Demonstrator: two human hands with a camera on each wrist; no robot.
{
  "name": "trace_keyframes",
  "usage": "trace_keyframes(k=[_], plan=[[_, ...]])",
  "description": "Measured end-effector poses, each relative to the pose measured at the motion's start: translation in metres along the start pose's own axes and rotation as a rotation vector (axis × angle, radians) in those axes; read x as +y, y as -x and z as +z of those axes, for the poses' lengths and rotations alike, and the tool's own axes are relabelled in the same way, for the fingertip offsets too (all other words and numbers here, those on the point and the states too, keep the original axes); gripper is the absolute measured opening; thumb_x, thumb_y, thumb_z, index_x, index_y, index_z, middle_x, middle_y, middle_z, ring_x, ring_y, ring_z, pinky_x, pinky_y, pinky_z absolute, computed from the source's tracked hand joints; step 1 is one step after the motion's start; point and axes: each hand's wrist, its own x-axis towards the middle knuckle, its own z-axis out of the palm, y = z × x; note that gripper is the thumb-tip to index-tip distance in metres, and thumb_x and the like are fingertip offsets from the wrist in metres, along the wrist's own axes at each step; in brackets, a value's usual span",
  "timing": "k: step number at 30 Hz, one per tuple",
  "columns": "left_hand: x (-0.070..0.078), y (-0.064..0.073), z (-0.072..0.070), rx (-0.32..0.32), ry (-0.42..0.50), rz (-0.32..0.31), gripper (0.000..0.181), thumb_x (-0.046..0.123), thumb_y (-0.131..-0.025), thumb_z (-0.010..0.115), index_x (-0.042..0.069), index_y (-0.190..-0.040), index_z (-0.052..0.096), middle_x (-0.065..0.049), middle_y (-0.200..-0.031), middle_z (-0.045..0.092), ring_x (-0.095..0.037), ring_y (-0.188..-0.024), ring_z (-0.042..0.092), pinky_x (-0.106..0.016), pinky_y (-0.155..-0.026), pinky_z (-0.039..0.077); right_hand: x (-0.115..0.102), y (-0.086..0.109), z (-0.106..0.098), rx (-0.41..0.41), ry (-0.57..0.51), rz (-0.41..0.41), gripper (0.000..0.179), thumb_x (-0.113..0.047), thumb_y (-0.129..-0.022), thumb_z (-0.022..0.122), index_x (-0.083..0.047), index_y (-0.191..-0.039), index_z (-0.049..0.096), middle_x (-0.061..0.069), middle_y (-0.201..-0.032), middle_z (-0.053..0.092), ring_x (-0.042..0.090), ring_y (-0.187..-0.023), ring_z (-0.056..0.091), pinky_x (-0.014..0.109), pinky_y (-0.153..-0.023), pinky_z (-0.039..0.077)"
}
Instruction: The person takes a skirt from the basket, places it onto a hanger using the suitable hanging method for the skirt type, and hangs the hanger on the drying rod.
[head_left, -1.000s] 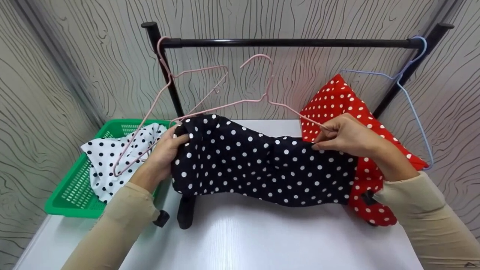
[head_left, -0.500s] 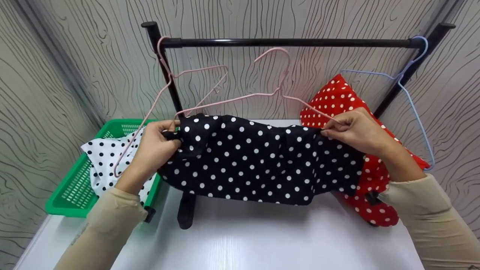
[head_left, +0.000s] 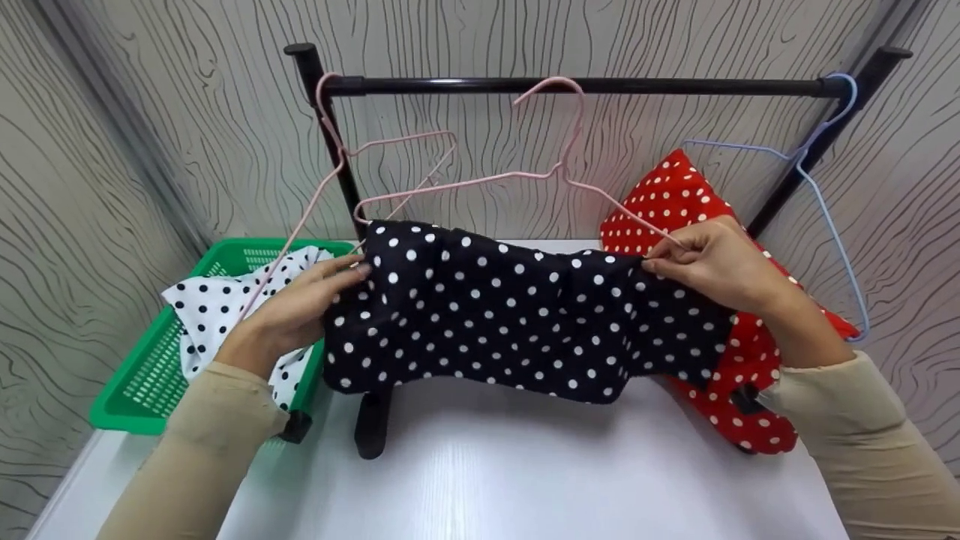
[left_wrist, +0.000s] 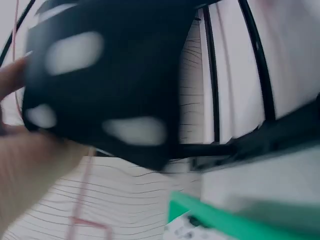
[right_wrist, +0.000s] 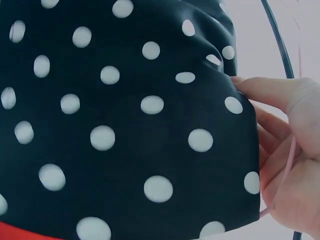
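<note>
Pink hanger (head_left: 560,166), dotted black cloth (head_left: 480,315) — both in right fingers (head_left: 667,268)

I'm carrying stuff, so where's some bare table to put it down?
The white tabletop is bare in front of the black dotted cloth, between the sleeves. It's crowded left, with the green basket and rack foot, and right, with the red dotted cloth.
</note>
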Motion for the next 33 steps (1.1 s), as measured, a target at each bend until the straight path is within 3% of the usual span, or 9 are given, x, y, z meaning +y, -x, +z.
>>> trace_keyframes(k=[4,10,16,19,22,26,28,30,33], plan=[[0.002,-0.008,0.004,0.042,0.118,-0.054,0.055,0.049,-0.11,0.032,0.012,-0.151,0.039,-0.012,-0.147,0.042,-0.03,-0.136,0.044,-0.047,-0.112,0.04,0.0,0.002,0.0,-0.009,-0.012,0.009,0.008,-0.006,-0.088,0.08,-0.01,-0.083,0.079,-0.009,-0.056,0.034,0.003,-0.051,0.032,0.021,-0.044,0.033],[0.003,-0.024,0.017,0.158,0.084,-0.075,0.031,0.04,-0.11,0.04,0.014,-0.102,0.056,0.002,-0.091,0.059,-0.013,-0.079,0.06,-0.027,-0.073,0.052,-0.001,0.001,0.006,-0.029,-0.018,0.036,0.003,-0.008,-0.089,0.08,-0.007,-0.087,0.08,-0.007,-0.055,0.034,0.002,-0.05,0.029,0.021,-0.042,0.029],[0.005,-0.029,0.02,0.134,0.044,-0.066,0.032,0.044,-0.107,0.05,0.013,-0.105,0.057,0.002,-0.089,0.064,-0.013,-0.078,0.065,-0.027,-0.072,0.055,0.0,-0.003,0.014,-0.063,-0.038,0.078,0.004,-0.009,-0.09,0.079,-0.008,-0.086,0.08,-0.007,-0.056,0.042,0.001,-0.051,0.031,0.02,-0.043,0.029],[0.007,-0.03,0.022,0.187,0.027,-0.075,0.026,0.037,-0.105,0.057,0.011,-0.112,0.056,0.0,-0.097,0.065,-0.014,-0.084,0.066,-0.029,-0.078,0.055,0.002,-0.005,0.019,-0.07,-0.041,0.081,0.007,-0.005,-0.089,0.078,-0.008,-0.083,0.08,-0.006,-0.058,0.05,0.002,-0.051,0.032,0.02,-0.042,0.031],[0.009,-0.033,0.026,0.325,-0.064,0.036,0.023,0.025,-0.102,0.062,0.008,-0.118,0.058,-0.001,-0.103,0.064,-0.013,-0.089,0.064,-0.026,-0.081,0.054,0.005,-0.008,0.025,-0.073,-0.039,0.08,0.017,-0.001,-0.089,0.077,-0.006,-0.072,0.074,-0.004,-0.059,0.054,0.003,-0.052,0.036,0.018,-0.045,0.034],[0.004,-0.038,0.033,0.594,-0.402,0.369,0.018,0.016,-0.097,0.069,0.003,-0.109,0.065,-0.007,-0.095,0.066,-0.018,-0.08,0.06,-0.027,-0.071,0.051,0.008,-0.011,0.032,-0.064,-0.033,0.091,0.026,0.001,-0.088,0.077,-0.005,-0.065,0.066,-0.003,-0.057,0.052,0.005,-0.055,0.042,0.016,-0.049,0.037],[0.001,-0.04,0.033,0.71,-0.539,0.48,0.018,0.014,-0.094,0.072,0.002,-0.106,0.066,-0.011,-0.094,0.071,-0.021,-0.077,0.062,-0.028,-0.068,0.05,0.009,-0.011,0.031,-0.058,-0.039,0.111,0.019,0.0,-0.088,0.078,-0.006,-0.071,0.072,-0.003,-0.055,0.048,0.005,-0.053,0.04,0.017,-0.047,0.035],[0.001,-0.039,0.029,0.727,-0.588,0.469,0.024,0.017,-0.095,0.073,0.001,-0.111,0.065,-0.015,-0.099,0.073,-0.024,-0.081,0.065,-0.032,-0.072,0.053,0.009,-0.009,0.028,-0.06,-0.049,0.137,0.014,-0.004,-0.089,0.078,-0.006,-0.076,0.076,-0.004,-0.054,0.044,0.004,-0.051,0.037,0.017,-0.045,0.033],[0.002,-0.035,0.021,0.658,-0.534,0.332,0.031,0.026,-0.102,0.064,0.001,-0.12,0.064,-0.015,-0.104,0.071,-0.023,-0.084,0.066,-0.031,-0.074,0.055,0.01,-0.007,0.022,-0.057,-0.059,0.159,0.004,-0.008,-0.09,0.078,-0.007,-0.087,0.08,-0.005,-0.054,0.037,0.003,-0.049,0.031,0.019,-0.042,0.029]])
